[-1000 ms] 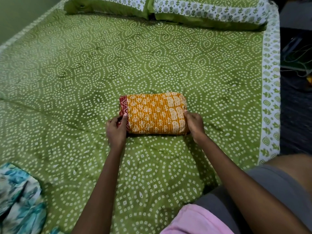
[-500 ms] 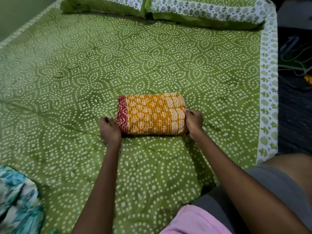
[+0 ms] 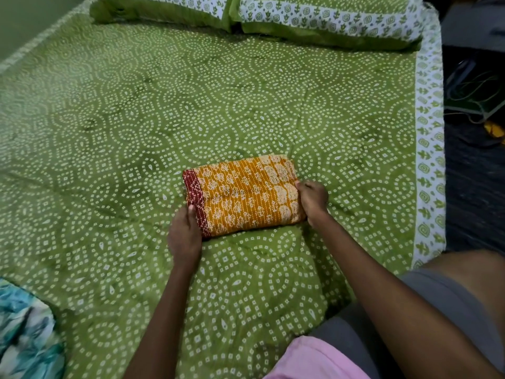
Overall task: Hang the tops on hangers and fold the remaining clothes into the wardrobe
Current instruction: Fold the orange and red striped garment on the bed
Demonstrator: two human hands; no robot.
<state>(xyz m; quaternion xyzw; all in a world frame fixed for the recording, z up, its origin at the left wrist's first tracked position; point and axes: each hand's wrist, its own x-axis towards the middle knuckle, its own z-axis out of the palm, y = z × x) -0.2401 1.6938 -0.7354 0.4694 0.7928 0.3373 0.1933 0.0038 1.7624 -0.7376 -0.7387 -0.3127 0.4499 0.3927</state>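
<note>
A folded orange garment with a white print and a dark red border lies as a compact rectangle in the middle of the green bedspread. My left hand grips its left, red-bordered end, thumb on top. My right hand grips its right end, fingers curled over the edge. The garment's near-left corner sits slightly tilted under my left hand.
A crumpled blue-and-white floral garment lies at the bed's near left. Two green pillows line the head of the bed. Dark floor with cables lies past the bed's right edge. Pink cloth sits near my lap.
My left hand, which had drawn back onto the bedspread beside the garment, has returned and taken hold of its red end. The right hand has kept its hold.
</note>
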